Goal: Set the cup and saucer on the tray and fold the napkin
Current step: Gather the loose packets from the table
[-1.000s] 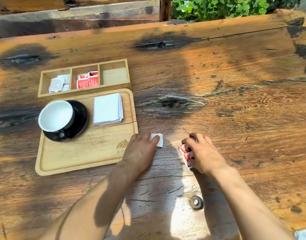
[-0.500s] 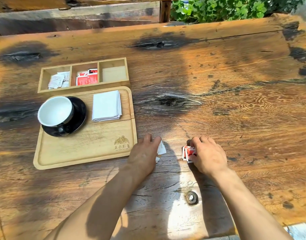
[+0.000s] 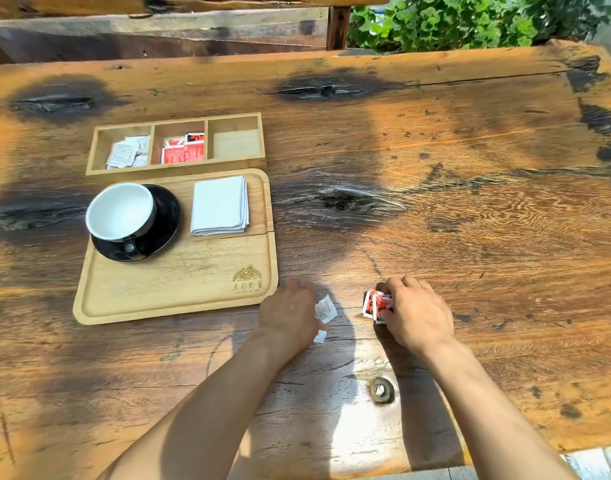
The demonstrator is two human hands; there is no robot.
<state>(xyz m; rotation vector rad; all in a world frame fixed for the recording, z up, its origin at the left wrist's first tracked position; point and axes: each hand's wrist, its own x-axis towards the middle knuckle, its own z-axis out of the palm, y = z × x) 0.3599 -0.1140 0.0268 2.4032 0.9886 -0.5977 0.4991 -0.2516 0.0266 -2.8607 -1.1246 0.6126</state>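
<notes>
A wooden tray [image 3: 165, 299] lies at the left of the table. On its far left a white cup [image 3: 118, 211] stands on a black saucer [image 3: 162, 233]. A folded white napkin [image 3: 220, 205] rests on the tray's far right. Just right of the tray's near corner, my left hand [image 3: 286, 315] holds white sachets [image 3: 325, 311] against the table. A little further right, my right hand [image 3: 414, 315] is closed around a small bundle of red and white sachets [image 3: 375, 304].
A three-compartment wooden box [image 3: 234, 164] sits behind the tray; its left bay holds white sachets, its middle bay red ones. A metal bolt [image 3: 381, 390] is set in the wooden table [image 3: 470, 220] near me. Green plants stand past the far edge.
My left hand has drawn back toward me with the white sachets gathered under its fingers. My right hand has tightened the red sachets into a bundle. The view shifted slightly.
</notes>
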